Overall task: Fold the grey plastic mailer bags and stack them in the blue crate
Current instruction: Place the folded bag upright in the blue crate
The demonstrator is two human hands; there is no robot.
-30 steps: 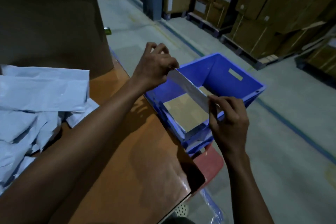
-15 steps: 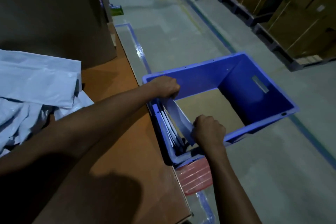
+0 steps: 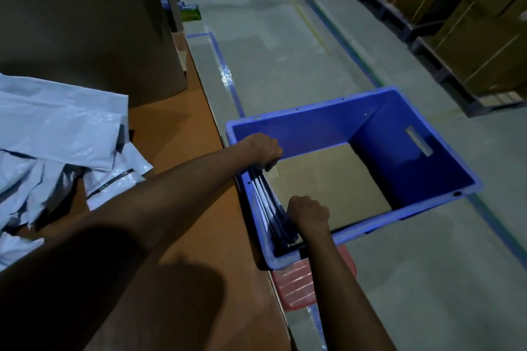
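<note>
Orange-brown counter (image 3: 176, 128) at left, smooth top, right edge running along the aisle. On it: a loose pile of grey mailer bags (image 3: 57, 128) at far left, crumpled and overlapping, and a big brown cardboard box (image 3: 85, 23) at the back, behind the pile. Grey concrete floor (image 3: 285, 65) to the right, marked with blue tape lines (image 3: 225, 77). Blue crate (image 3: 313, 107) just beside the counter's right edge, with a red plastic piece (image 3: 296, 285) under its near corner. Green packet (image 3: 190, 13) on the floor far back. Pallets (image 3: 445, 77) with stacked cartons (image 3: 470, 45) at far right.
</note>
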